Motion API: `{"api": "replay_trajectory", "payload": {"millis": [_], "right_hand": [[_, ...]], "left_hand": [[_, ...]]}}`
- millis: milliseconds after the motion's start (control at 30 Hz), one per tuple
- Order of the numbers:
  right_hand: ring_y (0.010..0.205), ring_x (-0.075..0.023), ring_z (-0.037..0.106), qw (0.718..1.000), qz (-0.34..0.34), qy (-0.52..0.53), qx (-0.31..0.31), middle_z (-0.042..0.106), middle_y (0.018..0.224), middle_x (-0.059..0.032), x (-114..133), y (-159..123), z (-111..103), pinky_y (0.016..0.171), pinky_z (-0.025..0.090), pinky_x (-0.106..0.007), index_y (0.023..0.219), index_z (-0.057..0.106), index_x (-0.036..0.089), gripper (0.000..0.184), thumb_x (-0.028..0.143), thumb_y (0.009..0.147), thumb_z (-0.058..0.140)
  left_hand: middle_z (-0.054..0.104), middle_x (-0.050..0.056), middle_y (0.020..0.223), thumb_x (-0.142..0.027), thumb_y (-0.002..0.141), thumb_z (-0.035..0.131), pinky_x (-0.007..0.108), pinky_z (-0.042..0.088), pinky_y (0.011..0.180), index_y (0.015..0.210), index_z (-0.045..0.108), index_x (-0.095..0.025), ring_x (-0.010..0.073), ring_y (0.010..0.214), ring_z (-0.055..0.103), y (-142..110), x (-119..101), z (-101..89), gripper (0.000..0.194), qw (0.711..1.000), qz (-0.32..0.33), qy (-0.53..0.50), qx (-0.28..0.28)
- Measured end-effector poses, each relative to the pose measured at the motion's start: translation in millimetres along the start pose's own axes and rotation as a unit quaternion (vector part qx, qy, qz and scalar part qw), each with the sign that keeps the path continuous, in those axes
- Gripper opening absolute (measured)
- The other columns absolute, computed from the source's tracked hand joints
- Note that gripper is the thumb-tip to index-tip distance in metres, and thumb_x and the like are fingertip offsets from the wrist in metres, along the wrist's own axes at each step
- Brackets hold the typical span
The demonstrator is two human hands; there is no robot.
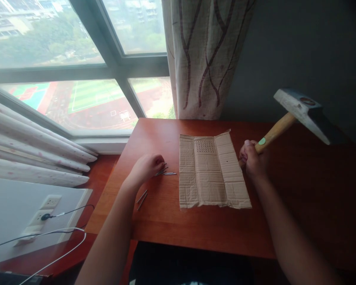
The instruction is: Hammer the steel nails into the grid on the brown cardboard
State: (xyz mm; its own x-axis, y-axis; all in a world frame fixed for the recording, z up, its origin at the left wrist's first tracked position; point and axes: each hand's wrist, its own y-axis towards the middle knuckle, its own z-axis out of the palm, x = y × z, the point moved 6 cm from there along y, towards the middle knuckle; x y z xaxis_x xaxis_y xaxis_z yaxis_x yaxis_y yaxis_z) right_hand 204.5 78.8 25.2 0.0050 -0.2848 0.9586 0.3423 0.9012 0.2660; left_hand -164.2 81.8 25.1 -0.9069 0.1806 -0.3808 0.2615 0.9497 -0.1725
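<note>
My right hand (253, 160) is wrapped round the wooden handle of a hammer (280, 126), whose metal head is raised above the right part of the table. On the left, my left hand (148, 164) is closed over a small pile of nails (169, 173), its fingertips pinched at them; a nail seems to be between the fingers, partly hidden. A few more nails (142, 199) lie loose closer to me. Between my hands rests a creased, flattened piece of cardboard (210, 178), with a grid of small dark holes near its far edge and one dark spot on its right panel.
The reddish wooden table (163, 221) has its left edge near the window (95, 103). Curtains (204, 59) hang behind it and at the left. Wall sockets (41, 215) with a plug and cables are at lower left.
</note>
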Motion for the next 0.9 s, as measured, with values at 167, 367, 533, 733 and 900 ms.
{"api": "replay_trajectory", "payload": {"millis": [167, 367, 533, 733, 900], "right_hand": [[0.04, -0.0071, 0.032, 1.0, -0.007, -0.003, -0.002, 0.036, 0.046, 0.0052, -2.3, 0.8, -1.2, 0.036, 0.022, -0.025, 0.053, 0.04, 0.022, 0.054, 0.049, 0.091, 0.067], [0.04, -0.0076, 0.033, 1.0, -0.012, -0.009, 0.003, 0.036, 0.046, 0.0048, -0.1, 0.5, -0.5, 0.037, 0.022, -0.026, 0.053, 0.041, 0.023, 0.053, 0.048, 0.092, 0.066], [0.04, -0.0076, 0.034, 1.0, -0.018, -0.006, 0.0, 0.037, 0.047, 0.0048, -0.5, 0.5, -1.2, 0.038, 0.024, -0.026, 0.054, 0.041, 0.022, 0.052, 0.047, 0.092, 0.067], [0.04, -0.0076, 0.033, 1.0, -0.005, 0.0, -0.005, 0.036, 0.047, 0.0052, -3.9, 1.2, -1.9, 0.037, 0.022, -0.026, 0.055, 0.039, 0.023, 0.053, 0.049, 0.09, 0.068], [0.04, -0.0074, 0.032, 1.0, -0.009, 0.006, -0.004, 0.036, 0.047, 0.0051, -2.7, 0.9, -0.9, 0.037, 0.023, -0.026, 0.055, 0.04, 0.023, 0.052, 0.047, 0.09, 0.068]], "left_hand": [[0.077, 0.006, 0.09, -0.035, 0.093, 0.05, 0.029, 0.043, 0.065, 0.092, 0.074, -0.021, 0.021, 0.076, 0.067, -18.6, 8.5, -8.4, 0.028, 0.999, 0.0, -0.008, -0.05], [0.074, 0.005, 0.1, -0.032, 0.095, 0.049, 0.026, 0.048, 0.067, 0.104, 0.072, -0.021, 0.0157, 0.073, 0.066, -59.9, 22.1, -13.4, 0.027, 0.996, 0.041, -0.026, -0.072], [0.071, 0.005, 0.101, -0.035, 0.099, 0.047, 0.025, 0.048, 0.065, 0.103, 0.072, -0.022, 0.0153, 0.075, 0.068, -87.8, 24.6, -8.5, 0.028, 0.996, 0.068, 0.007, -0.06], [0.069, 0.004, 0.107, -0.03, 0.098, 0.053, 0.026, 0.051, 0.074, 0.109, 0.071, -0.026, 0.017, 0.085, 0.069, -100.5, 22.2, 10.5, 0.021, 0.995, 0.103, 0.012, -0.01], [0.067, 0.004, 0.11, -0.028, 0.098, 0.056, 0.028, 0.051, 0.08, 0.113, 0.071, -0.028, 0.0183, 0.091, 0.068, -99.6, 6.4, 20.4, 0.021, 0.991, 0.132, -0.001, 0.02]]}}
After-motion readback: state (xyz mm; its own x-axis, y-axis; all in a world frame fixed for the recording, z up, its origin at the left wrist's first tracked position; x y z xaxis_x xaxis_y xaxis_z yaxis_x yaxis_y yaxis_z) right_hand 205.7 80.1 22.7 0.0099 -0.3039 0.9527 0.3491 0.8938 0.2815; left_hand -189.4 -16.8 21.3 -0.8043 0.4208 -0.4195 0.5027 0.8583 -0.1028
